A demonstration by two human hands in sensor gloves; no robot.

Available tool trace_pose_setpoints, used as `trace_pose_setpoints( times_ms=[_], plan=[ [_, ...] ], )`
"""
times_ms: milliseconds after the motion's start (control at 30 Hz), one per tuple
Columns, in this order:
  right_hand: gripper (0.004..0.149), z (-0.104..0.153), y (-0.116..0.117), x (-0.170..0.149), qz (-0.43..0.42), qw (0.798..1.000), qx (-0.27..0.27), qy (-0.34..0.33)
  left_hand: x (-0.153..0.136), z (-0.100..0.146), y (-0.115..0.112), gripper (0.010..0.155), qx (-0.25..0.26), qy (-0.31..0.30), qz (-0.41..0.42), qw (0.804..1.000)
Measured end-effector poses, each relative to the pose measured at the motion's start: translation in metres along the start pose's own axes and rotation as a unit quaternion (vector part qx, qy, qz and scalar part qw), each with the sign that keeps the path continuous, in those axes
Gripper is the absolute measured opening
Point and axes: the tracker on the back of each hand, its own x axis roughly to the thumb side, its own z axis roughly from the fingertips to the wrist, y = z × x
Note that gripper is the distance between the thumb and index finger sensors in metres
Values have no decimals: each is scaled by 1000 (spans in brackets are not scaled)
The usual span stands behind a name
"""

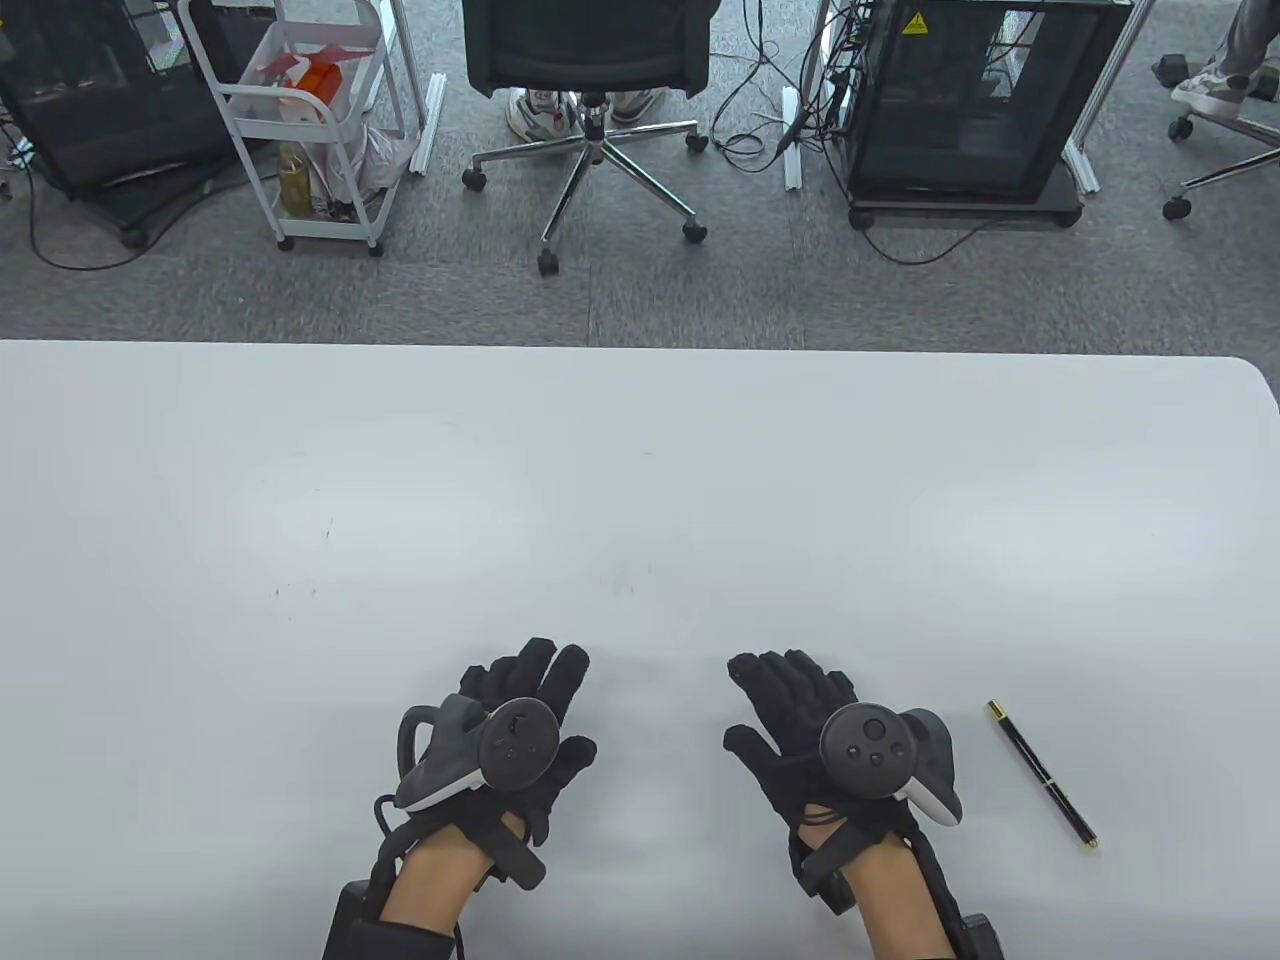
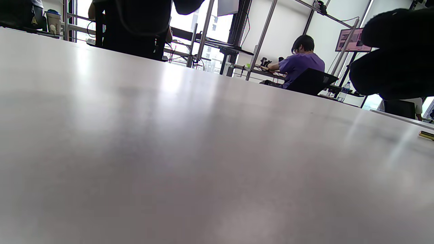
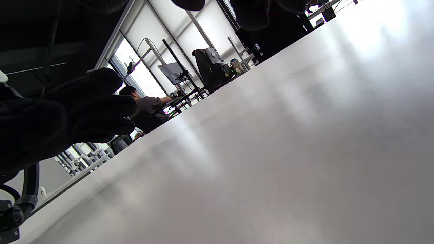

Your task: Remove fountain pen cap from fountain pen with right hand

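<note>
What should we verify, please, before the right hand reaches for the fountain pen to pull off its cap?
1. Fountain pen in view, lying flat on the white table: ok.
2. Cap on the pen: cannot tell; the join is too small to see.
3. Right hand holds nothing: ok.
4. Left hand holds nothing, free to steady the barrel: ok.
5. Nothing lies between right hand and pen: ok.

Your left hand (image 1: pixel 515 725) and right hand (image 1: pixel 800 725) lie palm down on the white table (image 1: pixel 640 500), side by side with a gap between them, fingers loosely spread and holding nothing. The black fountain pen (image 1: pixel 1042 773), gold at both ends and capped, lies on the table just right of your right hand, untouched.
</note>
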Motion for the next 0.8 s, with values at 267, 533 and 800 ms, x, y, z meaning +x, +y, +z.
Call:
trace_pose_setpoints(
  times_ms=[267, 533, 800],
  plan=[
    [70, 3, -1, 0, 6, 1000, 1, 2, 10, 5, 2, 81, 8, -12, -20, 1000],
    [69, 4, -2, 0, 6, 1000, 1, 4, 7, 5, 3, 81, 8, -7, -15, 1000],
    [69, 4, -1, -1, 7, 1000, 5, 3, 10, 5, 3, 81, 11, -14, -13, 1000]
  ],
)
